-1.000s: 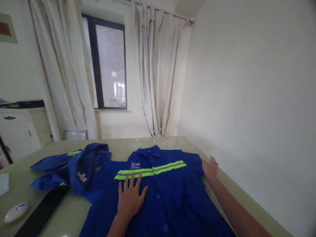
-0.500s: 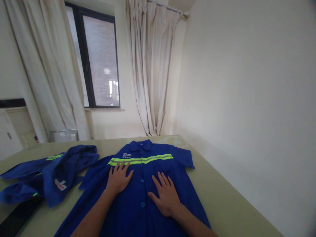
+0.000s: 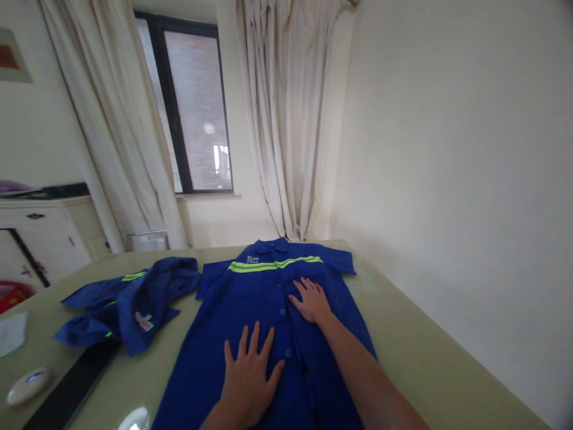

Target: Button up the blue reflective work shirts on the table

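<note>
A blue short-sleeved work shirt (image 3: pixel 250 298) lies front side up, its collar toward the far edge and a yellow-green reflective band across the chest. My left hand (image 3: pixel 250 373) rests on the lower front, fingers spread, left of the button line. Farther up, my right hand (image 3: pixel 311 301) lies flat on the chest just below the band, right of the buttons. Neither hand grips the cloth. Left of the shirt a second blue garment (image 3: pixel 134 301) lies crumpled, with a white label patch and pieces of reflective strip. The shirt's lower hem is out of view.
The shirts lie on a pale green table (image 3: pixel 421 352) beside a white wall (image 3: pixel 461 149). At left are a long black flat object (image 3: pixel 71 388), a white mouse-like device (image 3: pixel 29 385) and a white paper (image 3: pixel 12 333). A white cabinet (image 3: pixel 49 239) and curtains (image 3: pixel 286 119) stand behind.
My left hand has moved down from the reflective band to the lower front. My right hand has slid farther up the chest. The view has turned left, showing more of the table and cabinet.
</note>
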Motion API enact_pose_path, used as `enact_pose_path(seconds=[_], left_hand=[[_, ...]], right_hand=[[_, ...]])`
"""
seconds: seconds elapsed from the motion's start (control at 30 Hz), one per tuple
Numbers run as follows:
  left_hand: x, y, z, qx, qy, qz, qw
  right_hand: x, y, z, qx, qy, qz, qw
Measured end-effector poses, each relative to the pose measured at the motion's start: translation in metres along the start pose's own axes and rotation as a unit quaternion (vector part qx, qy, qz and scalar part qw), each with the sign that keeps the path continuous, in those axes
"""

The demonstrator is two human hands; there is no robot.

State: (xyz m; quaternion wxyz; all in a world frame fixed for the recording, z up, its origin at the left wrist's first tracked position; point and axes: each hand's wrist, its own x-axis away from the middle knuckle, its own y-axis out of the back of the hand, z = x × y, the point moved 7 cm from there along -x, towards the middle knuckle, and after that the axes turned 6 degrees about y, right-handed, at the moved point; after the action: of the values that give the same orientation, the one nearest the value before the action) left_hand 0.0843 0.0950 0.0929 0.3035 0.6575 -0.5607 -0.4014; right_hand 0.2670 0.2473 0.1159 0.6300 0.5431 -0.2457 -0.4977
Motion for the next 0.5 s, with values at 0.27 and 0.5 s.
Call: enact_pose_path(seconds=[0.27,0.5], left_hand=[[-0.025,0.007,0.001,-0.057,-0.002,0.020,0.998],[-0.054,0.015,0.014,-0.040,-0.006,0.013,0.999]], right_hand=[[0.018,0.038,0.060,0.015,0.111,-0.035,0.993],[0.088,0.028,0.055,0.014,-0.066,0.026,0.997]])
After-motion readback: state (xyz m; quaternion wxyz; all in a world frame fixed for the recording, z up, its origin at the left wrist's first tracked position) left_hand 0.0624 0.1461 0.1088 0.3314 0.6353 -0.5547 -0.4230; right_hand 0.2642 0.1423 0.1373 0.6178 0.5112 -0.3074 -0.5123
